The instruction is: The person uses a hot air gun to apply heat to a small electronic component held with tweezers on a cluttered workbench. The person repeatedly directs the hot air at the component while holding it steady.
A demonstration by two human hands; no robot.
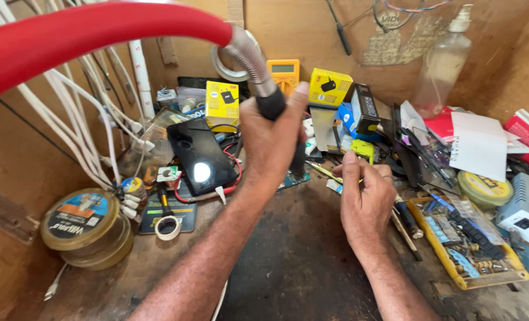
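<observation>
Red-sleeved flexible metal hose (pixel 249 56) w/ black tip arching above cluttered surface (pixel 294 261); left hand (pixel 271 139) clamping round its tip, right hand (pixel 367 199) curling shut nearby, beside yellow parts tray (pixel 466 244) & smartphone (pixel 200 156)

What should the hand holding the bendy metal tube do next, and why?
Probably lower the black tip toward the green circuit board. The left hand holds it up above the bench, while the right hand waits beside the board.
</observation>
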